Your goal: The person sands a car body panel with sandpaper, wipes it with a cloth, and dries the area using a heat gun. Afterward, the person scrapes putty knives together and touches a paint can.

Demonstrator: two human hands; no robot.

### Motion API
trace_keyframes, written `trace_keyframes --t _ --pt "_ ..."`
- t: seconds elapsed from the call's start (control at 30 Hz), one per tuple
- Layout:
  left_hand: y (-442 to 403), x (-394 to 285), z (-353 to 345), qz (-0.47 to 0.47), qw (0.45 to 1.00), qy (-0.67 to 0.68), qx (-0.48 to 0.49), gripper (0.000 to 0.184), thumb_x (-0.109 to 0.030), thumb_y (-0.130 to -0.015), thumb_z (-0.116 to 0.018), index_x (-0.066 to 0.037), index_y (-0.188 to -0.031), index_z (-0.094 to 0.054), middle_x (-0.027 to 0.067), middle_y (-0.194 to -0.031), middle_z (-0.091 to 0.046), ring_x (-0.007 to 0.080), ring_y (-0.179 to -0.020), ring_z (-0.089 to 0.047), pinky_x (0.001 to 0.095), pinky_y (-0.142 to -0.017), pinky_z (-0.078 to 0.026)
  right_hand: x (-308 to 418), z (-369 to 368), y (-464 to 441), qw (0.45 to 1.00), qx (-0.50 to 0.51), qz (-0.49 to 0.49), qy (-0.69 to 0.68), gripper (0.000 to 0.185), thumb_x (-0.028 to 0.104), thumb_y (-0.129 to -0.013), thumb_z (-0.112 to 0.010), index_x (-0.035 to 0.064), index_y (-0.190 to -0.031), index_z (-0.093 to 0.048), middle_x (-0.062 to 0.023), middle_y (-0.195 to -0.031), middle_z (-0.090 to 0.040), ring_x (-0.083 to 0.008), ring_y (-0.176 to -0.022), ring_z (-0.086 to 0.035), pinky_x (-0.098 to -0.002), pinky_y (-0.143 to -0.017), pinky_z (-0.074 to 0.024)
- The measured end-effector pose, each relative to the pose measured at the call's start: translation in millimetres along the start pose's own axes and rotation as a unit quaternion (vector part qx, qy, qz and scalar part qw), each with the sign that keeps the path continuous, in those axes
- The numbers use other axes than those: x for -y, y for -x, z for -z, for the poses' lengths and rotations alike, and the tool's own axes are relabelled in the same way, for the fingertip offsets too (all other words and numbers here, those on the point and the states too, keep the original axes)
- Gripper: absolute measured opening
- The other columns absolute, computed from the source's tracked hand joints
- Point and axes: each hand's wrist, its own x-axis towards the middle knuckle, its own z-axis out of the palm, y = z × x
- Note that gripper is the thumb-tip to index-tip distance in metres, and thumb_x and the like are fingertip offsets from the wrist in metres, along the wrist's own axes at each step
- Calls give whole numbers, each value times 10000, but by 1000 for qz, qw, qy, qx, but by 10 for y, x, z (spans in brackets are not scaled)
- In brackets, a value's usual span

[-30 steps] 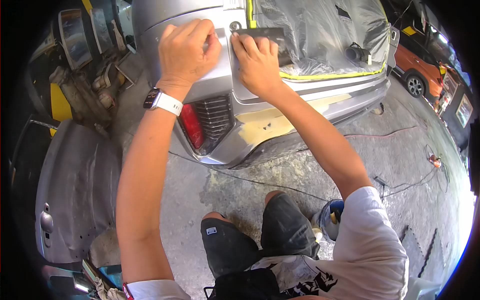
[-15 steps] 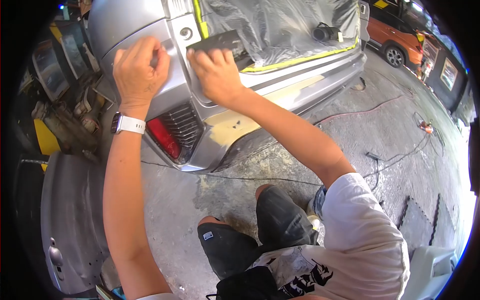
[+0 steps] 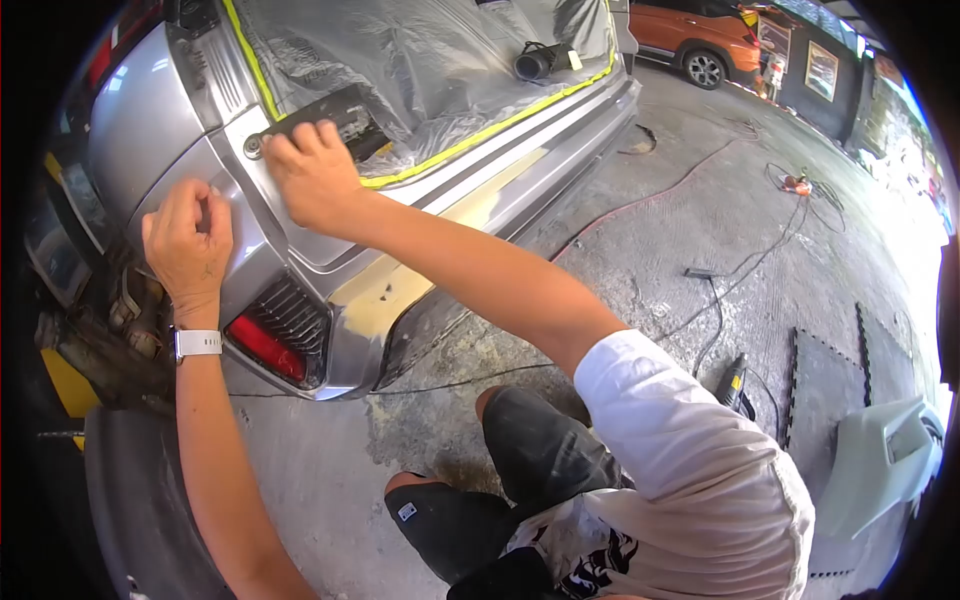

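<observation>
A silver car's rear bumper point(image 3: 262, 232) is in front of me, with a patch of cream filler point(image 3: 378, 296) near its corner. My right hand point(image 3: 315, 182) has its fingers bent over the near edge of a flat black rectangular piece point(image 3: 352, 118), which lies against the plastic sheeting point(image 3: 330, 60). Beside its fingertips is a round fitting point(image 3: 253, 147) in the bodywork. My left hand point(image 3: 188, 238) is curled closed against the bumper corner, above the red rear light point(image 3: 265, 346); whatever its fingers hold is hidden.
Yellow-green tape point(image 3: 450, 160) edges the sheeting, where a black cylindrical object point(image 3: 535, 62) lies. Cables point(image 3: 720, 300), a hand-held tool point(image 3: 735, 380) and dark floor mats point(image 3: 825, 370) are to the right. A pale plastic part point(image 3: 880, 460) stands there. An orange car point(image 3: 690, 40) is behind.
My view has swung, so the car and both hands appear further left and lower. The right hand stays on the black piece, the left stays curled at the bumper.
</observation>
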Motion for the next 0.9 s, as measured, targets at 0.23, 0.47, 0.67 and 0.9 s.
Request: trace_keyframes --t 0.23,0.47,0.67,0.9 --pt "-29 12 32 1 1000 9 1 115 -86 -861 -695 -115 -814 -595 4 -672 -488 196 -599 -498 342 -650 -383 48 82 184 999 -15 -5 -38 615 173 -774 -650 -25 -1351 -576 -73 -1133 -543 -271 -1045 -483 -442 -977 -370" --pt "-13 10 50 8 1000 9 5 111 -90 -852 -700 -117 -807 -601 8 -666 -501 198 -608 -518 347 -649 -387 99 60 245 1000 -7 1 -18 556 170 -801 -619 -13 -1326 -606 -76 -1091 -554 -266 -1016 -495 -442 -950 -381" --pt "1 50 -4 -26 999 -1 -22 107 -96 -837 -701 -128 -796 -607 -2 -693 -579 200 -609 -565 348 -634 -385 97 -6 46 998 3 -40 -42 468 142 -810 -594 12 -1258 -634 -51 -1077 -572 -261 -991 -505 -432 -895 -384" --pt "14 78 -15 -25 999 22 -31 126 -101 -786 -717 -135 -763 -599 -11 -652 -550 192 -579 -549 343 -615 -371 22 39 29 999 -2 -32 -3 544 140 -789 -608 33 -1323 -613 -41 -1060 -572 -255 -973 -499 -423 -861 -382"
